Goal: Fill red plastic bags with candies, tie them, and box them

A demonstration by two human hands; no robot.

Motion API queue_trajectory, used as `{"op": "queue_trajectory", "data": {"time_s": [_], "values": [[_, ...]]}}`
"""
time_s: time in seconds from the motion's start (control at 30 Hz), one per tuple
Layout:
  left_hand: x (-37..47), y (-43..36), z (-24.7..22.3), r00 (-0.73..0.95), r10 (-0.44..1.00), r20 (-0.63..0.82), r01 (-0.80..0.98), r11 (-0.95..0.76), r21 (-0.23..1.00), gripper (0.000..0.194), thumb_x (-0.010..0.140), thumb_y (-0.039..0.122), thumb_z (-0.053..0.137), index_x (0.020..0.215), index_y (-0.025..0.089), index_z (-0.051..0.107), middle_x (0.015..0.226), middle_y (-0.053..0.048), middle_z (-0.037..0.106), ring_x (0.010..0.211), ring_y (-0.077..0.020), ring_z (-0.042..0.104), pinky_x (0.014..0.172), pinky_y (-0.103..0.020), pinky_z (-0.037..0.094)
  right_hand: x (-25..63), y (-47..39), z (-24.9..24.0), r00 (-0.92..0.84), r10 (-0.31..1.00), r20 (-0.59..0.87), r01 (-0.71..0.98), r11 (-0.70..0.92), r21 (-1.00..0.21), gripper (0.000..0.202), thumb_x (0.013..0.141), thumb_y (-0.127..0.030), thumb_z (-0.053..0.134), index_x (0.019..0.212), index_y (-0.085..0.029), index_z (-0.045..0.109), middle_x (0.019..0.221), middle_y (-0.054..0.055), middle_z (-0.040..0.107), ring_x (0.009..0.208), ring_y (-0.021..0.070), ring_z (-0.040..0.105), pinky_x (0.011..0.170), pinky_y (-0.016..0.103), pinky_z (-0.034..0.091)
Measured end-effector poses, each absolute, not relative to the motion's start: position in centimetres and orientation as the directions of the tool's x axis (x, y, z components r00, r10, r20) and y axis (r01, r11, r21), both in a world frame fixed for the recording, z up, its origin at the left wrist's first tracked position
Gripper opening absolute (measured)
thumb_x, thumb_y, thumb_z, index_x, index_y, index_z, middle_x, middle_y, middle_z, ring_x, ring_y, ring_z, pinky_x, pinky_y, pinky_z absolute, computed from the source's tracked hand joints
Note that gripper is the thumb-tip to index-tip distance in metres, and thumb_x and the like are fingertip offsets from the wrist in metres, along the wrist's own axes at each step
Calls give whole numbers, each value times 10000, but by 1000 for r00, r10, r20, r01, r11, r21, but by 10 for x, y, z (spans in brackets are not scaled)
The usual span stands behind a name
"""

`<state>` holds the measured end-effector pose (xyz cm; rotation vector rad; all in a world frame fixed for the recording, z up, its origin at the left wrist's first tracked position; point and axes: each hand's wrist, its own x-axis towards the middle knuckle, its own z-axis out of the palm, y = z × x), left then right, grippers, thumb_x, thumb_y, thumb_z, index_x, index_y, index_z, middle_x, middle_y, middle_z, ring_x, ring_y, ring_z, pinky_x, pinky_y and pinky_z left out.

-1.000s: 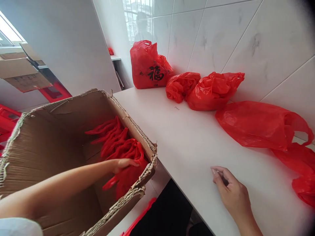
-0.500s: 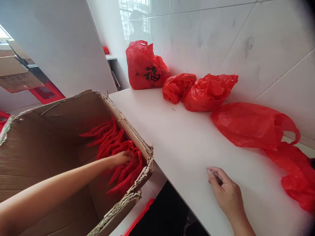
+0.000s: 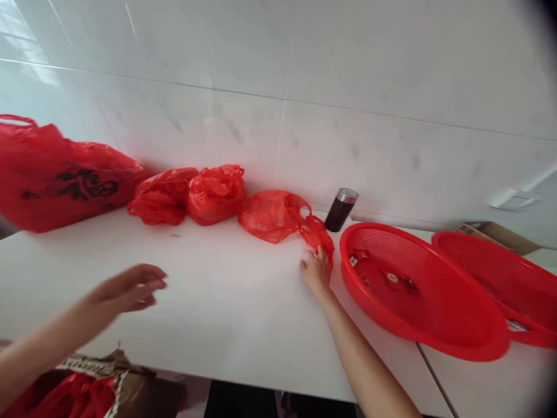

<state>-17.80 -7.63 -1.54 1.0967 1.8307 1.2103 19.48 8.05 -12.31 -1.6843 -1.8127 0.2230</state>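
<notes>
My right hand [image 3: 316, 270] touches a crumpled red plastic bag [image 3: 318, 233] near the wall; its fingers bend at the bag's edge, and whether they grip it is unclear. Over the left part of the white table [image 3: 243, 313] hangs my left hand [image 3: 133, 287], slightly blurred, fingers apart and nothing in it. A flattened red bag [image 3: 273, 216] adjoins the crumpled one. Further left are two bunched red bags [image 3: 216, 194] [image 3: 163, 197] and a large red bag with black writing [image 3: 56, 180].
A dark tumbler [image 3: 342, 210] with a silver lid stands by the wall. Two red baskets [image 3: 452, 319] [image 3: 522, 273] with small items fill the right side. At the lower left, a cardboard box [image 3: 139, 395] holds red bags. Behind the baskets lies an open carton [image 3: 500, 237].
The view has swung right, bringing the baskets and tumbler into sight. My left hand has come out of the box, and my right hand has moved to the crumpled red bag.
</notes>
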Motion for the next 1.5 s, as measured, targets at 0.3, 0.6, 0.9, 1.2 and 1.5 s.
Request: {"op": "queue_trajectory", "data": {"time_s": [0.3, 0.6, 0.9, 1.2, 1.5], "values": [[2, 50, -47, 165, 814, -557, 533, 402, 744, 534, 589, 645, 699, 793, 153, 663, 693, -170, 694, 540, -288, 630, 454, -361, 479, 195, -32, -121, -289, 925, 247, 781, 377, -499, 232, 841, -212, 577, 1060, -215, 653, 1054, 60, 642, 1018, 234, 539, 909, 354, 431], [69, -7, -103, 275, 928, -253, -126, 295, 947, 443, 819, 529, 581, 1060, 157, 603, 1058, -142, 701, 922, -253, 677, 784, -335, 529, 255, -93, -172, -186, 882, 432, 581, 453, -676, 151, 851, -157, 502, 940, -231, 600, 817, 27, 588, 753, 172, 557, 678, 265, 470], [40, -56, -66, -53, 982, -179, -26, 178, 984, 279, 716, 433, 721, 677, 169, 639, 699, -33, 680, 709, -210, 642, 687, -292, 514, 231, -83, -91, -82, 988, 129, 227, 145, -963, 247, 914, -435, 508, 1043, -238, 582, 922, 52, 589, 803, 177, 553, 660, 254, 464], [51, -98, -73, 35, 999, -36, 477, 15, 879, 501, 698, 451, 698, 493, 203, 314, 516, 33, 352, 504, -116, 331, 470, -246, 304, 222, -60, -60, -71, 994, 86, -108, 78, -991, 258, 915, -444, 524, 812, -208, 502, 813, 13, 595, 810, 158, 577, 782, 302, 471], [57, -109, -76, 138, 988, 63, 369, -111, 923, 399, 748, 348, 655, 512, 187, 375, 802, -51, 520, 635, -154, 490, 553, -255, 435, 205, -90, -63, -396, 916, -66, -94, -111, -989, 227, 831, -413, 651, 847, -216, 539, 809, -8, 598, 783, 159, 597, 743, 287, 471]]}}
